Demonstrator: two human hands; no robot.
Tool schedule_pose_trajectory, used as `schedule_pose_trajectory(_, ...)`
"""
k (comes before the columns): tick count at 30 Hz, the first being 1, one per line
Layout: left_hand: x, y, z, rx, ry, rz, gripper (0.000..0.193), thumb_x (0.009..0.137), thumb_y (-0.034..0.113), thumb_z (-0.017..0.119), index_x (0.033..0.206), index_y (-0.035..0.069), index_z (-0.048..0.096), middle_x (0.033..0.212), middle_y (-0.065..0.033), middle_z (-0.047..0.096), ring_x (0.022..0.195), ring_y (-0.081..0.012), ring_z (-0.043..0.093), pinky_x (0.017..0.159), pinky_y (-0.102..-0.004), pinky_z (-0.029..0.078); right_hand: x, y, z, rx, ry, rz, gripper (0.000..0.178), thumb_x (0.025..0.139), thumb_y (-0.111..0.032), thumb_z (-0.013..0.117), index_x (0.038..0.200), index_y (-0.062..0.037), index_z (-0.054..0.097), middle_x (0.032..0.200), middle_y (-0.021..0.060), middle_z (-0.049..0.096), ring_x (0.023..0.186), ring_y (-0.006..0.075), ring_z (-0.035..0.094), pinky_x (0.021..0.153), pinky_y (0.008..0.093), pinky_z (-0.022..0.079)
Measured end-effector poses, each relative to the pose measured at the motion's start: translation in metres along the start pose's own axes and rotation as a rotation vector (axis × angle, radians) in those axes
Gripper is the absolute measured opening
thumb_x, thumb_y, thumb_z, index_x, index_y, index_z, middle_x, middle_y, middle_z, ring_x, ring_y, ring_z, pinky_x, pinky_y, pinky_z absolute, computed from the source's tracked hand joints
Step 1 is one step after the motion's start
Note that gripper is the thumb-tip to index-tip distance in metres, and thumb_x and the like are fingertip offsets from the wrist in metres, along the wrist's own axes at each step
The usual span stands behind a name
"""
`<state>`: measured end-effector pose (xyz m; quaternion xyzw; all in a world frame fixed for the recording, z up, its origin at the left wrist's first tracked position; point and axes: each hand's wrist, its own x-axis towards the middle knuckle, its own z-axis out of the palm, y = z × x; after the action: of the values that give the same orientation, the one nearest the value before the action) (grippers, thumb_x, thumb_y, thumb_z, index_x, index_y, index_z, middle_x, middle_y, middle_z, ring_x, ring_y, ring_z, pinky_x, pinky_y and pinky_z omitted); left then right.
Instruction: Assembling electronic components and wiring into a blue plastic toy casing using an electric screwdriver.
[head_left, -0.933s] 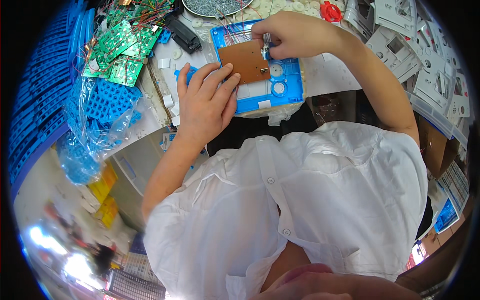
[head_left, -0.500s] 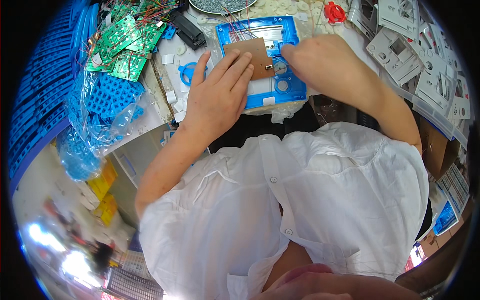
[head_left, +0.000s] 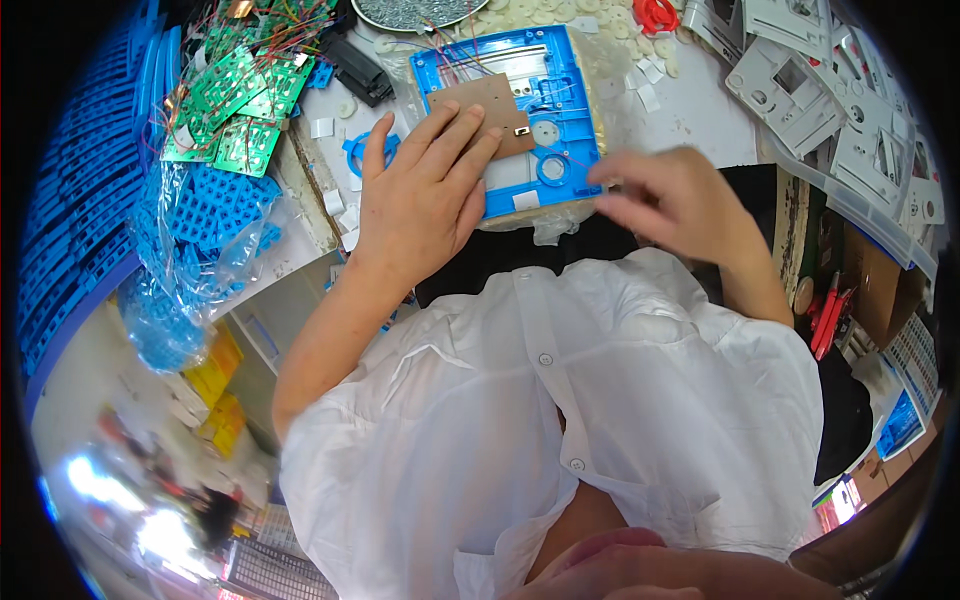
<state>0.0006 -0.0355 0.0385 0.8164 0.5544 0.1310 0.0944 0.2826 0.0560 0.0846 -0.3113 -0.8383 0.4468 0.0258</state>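
My left hand [head_left: 425, 190] lies with its fingers stretched out over a brown circuit board [head_left: 505, 118], pressing on its left part. The board sits across the left side of a blue plastic housing [head_left: 575, 90], which has a white panel and round openings. Thin red wires [head_left: 450, 62] run out at the housing's upper left. Beside the housing's lower right corner is my right hand [head_left: 690, 205], its fingers smeared by motion. A thin reddish line, perhaps a wire, runs toward it; whether the fingers hold anything cannot be seen.
Green circuit boards [head_left: 245, 145] with tangled wires and bagged blue keypad parts [head_left: 215, 195] lie at left. A blue ring part [head_left: 368, 150] and a black part [head_left: 358, 70] are nearer. A metal dish [head_left: 420, 12], a red part [head_left: 655, 15] and white casings [head_left: 785, 95] lie around.
My right hand has moved down and right from the housing's right inner side to outside its lower right corner. My left hand stays on the board; the view has shifted slightly.
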Motion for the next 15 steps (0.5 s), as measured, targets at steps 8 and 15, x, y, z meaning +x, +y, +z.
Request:
schedule_pose_trajectory(8,0.004,0.003,-0.001,0.035,-0.006,0.022,0.050,0.087,0.023,0.070,0.136,0.014,0.064,0.147,-0.0034,0.057,0.139,-0.0226,0.049,0.115,-0.0600,0.027,0.030,0.049,-0.064,0.118,1.095,-0.090,0.043,0.086,-0.019,0.080,0.123,-0.0001,0.068,0.103,0.0124,0.072,0.092,0.0190,0.067,0.090,0.0317,0.052)
schedule_pose_trajectory(15,-0.004,0.006,0.000,0.045,-0.076,-0.006,0.062,0.086,0.025,0.072,0.146,0.015,0.056,0.156,-0.0031,0.047,0.146,-0.0238,0.041,0.119,-0.0619,0.019,0.053,0.006,-0.081,0.008,1.204,-0.624,0.051,0.091,-0.006,0.070,0.138,0.0015,0.051,0.125,0.0107,0.057,0.107,0.0159,0.056,0.087,0.0262,0.048)
